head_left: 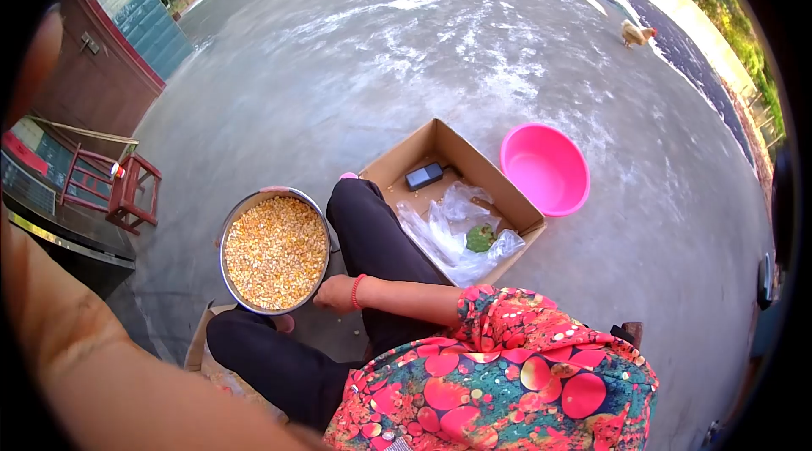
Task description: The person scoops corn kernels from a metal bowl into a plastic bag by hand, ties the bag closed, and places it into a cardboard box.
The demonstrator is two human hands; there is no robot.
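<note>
My right hand (337, 293), with a red beaded bracelet at the wrist, is closed at the near right edge of a round metal basin (228, 278) and appears to grip its rim. Loose yellow and whitish corn kernels (277, 254) fill the basin, which is beside my dark-trousered legs. My left forearm crosses the lower left very close to the camera. Only a blurred, dark part of my left hand (38, 62) shows at the left edge; its fingers are mostly cut off.
Beyond my knee, an open cardboard box (499, 189) holds a dark device (425, 175), clear plastic bags (461, 235) and something green (481, 238). A pink basin (545, 170) stands beside it. A red-brown wooden chair (131, 191) is left; a chicken (634, 33) stands far right on concrete.
</note>
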